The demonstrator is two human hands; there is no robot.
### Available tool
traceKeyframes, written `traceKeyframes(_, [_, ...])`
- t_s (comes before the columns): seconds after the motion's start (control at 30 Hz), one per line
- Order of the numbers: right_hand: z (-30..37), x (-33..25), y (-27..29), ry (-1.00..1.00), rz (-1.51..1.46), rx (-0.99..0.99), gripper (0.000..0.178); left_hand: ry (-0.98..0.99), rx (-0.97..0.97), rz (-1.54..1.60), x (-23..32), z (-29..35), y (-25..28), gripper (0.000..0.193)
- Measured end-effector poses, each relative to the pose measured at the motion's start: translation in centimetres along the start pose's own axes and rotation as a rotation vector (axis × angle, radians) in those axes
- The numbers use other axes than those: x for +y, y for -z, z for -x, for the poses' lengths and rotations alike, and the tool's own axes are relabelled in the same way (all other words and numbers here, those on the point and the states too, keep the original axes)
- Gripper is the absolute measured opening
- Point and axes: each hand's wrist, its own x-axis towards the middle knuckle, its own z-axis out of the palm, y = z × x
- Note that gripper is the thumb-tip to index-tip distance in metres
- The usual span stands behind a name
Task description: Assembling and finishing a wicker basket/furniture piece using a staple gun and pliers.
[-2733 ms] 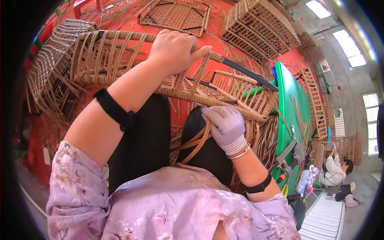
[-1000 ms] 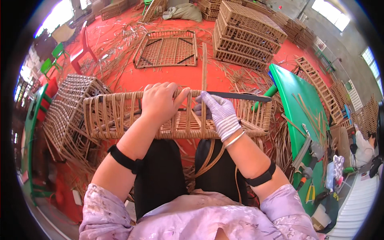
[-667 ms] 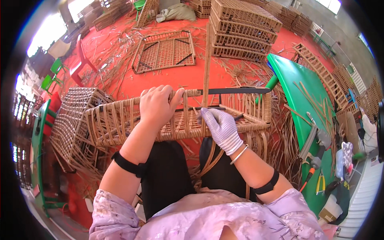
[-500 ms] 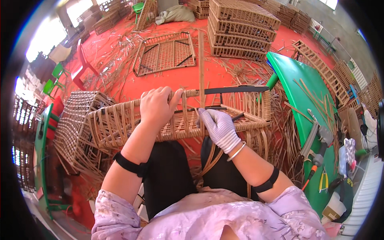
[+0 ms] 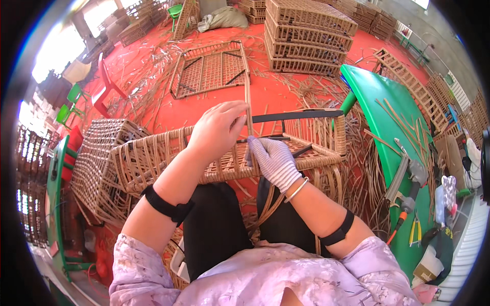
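A half-woven rattan basket lies across in front of my knees, its rim partly wrapped and a dark bar running along the bare part. A flat rattan strip stands up from that rim. My bare left hand is closed with its fingertips at the strip, above the rim. Just below, my right hand, in a striped white glove, pinches the strip's lower part against the basket's side. Its fingertips are partly hidden. Loose strip ends hang below between my knees.
A green table at the right bears loose strips, a tool with an orange part and yellow-handled pliers. Another woven basket leans at the left. Stacked baskets and a flat frame are farther off; scraps litter the red floor.
My left hand has left the rim and moved right and slightly up to the strip. The strip's upright part has shifted left. My right hand has moved slightly left.
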Motion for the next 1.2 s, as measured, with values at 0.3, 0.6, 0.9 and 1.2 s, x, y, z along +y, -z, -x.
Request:
traceKeyframes(0.3, [-0.3,0.1,0.4,0.0,0.012,-0.039,0.049,0.189,-0.17,0.159,0.5,-1.4,-0.1,0.031])
traceKeyframes(0.6, [-1.8,0.5,2.6,-0.294,-0.623,0.002,0.034,0.397,-0.47,0.192,0.3,-3.0,1.0,0.04])
traceKeyframes(0.9, [-2.6,0.9,1.3,-0.225,-0.607,-0.096,0.027,0.249,-0.071,0.035,0.9,-0.3,-0.7,0.031])
traceKeyframes(1.2, [-2.9,1.1,1.1,-0.16,-0.375,-0.009,0.027,0.185,0.079,-0.103,3.7,2.7,-1.8,0.024])
